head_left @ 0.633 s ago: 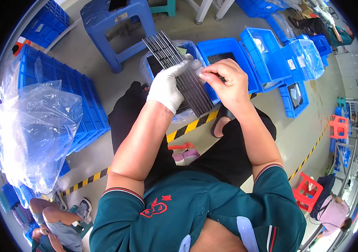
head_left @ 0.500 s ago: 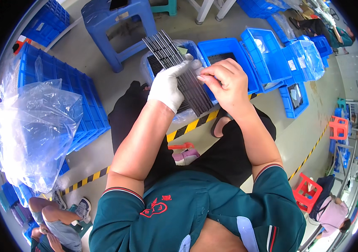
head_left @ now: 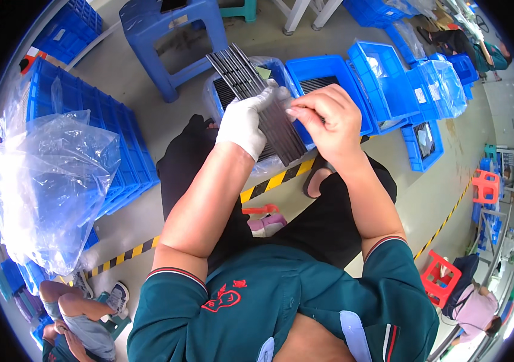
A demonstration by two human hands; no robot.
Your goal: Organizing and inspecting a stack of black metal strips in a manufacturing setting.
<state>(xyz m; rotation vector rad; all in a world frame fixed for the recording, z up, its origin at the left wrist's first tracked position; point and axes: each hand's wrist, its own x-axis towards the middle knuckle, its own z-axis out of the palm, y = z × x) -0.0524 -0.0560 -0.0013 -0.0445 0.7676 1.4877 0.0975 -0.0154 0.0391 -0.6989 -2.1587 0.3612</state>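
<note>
A seated worker is bending over a flat bundle of black rods (head_left: pixel 284 136), which is lying in the hands at 12 o'clock, its ends pointing toward 11 and 5. The left hand (head_left: pixel 242 127), wearing a white glove, is gripping the bundle firmly near its middle, apparently so that the loose rods are lying side by side and balancing evenly. The right hand (head_left: pixel 335 120), bare, is hovering at the bundle's 1 o'clock edge, thumb and forefinger meeting in a pinch; whether anything is sitting between them cannot be told. Its bareness is perhaps serving a finer touch, while the glove is probably guarding the palm or the rods.

Just beyond the bundle, a plastic-lined bin (head_left: pixel 211 105) is holding more rods, its lining likely shielding them from scuffs. Toward 1 o'clock, an open bin (head_left: pixel 302 61) is also holding dark rods; both are standing before the knees, seemingly for an easy reach. Further bins (head_left: pixel 397 99) are clustering at 2 o'clock, and a blue stool (head_left: pixel 172 42) is standing at 11. Stacked crates (head_left: pixel 97 114) are rising at 10, with a clear bag (head_left: pixel 46 187) draping over them at 9, while another person (head_left: pixel 88 329) is sitting at 8.
</note>
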